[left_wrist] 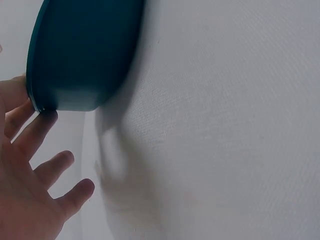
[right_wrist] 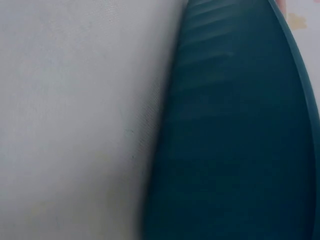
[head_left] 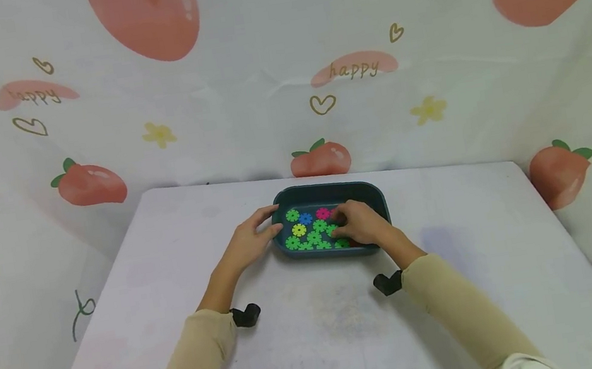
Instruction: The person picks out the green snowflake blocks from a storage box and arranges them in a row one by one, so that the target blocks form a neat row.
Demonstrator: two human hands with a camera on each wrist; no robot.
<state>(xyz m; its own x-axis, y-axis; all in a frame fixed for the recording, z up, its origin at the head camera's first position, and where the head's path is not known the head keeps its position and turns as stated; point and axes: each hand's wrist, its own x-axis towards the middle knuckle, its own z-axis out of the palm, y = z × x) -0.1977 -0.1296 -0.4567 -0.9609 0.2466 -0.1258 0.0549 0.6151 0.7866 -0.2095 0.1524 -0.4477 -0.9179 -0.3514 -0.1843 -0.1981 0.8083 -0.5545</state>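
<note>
A dark teal plastic tray (head_left: 335, 253) holds several small notched snowflake discs, mostly green, with a yellow disc (head_left: 299, 230), a blue disc (head_left: 305, 218) and a pink disc (head_left: 322, 213). At the tray's left end my left hand (head_left: 249, 239) grips the rim. The left wrist view shows the thumb and a finger at the tray's edge, the other fingers spread apart below it. My right hand (head_left: 360, 221) reaches into the right half, fingers bent down among the discs. Whether it pinches one is hidden. The right wrist view shows only the tray's outer wall (right_wrist: 235, 150).
The tray stands on a white-covered table (head_left: 318, 334), toward its back edge. Behind hangs a white cloth (head_left: 247, 89) printed with fruit, hearts and flowers. Black wrist mounts (head_left: 247, 315) sit below both wrists.
</note>
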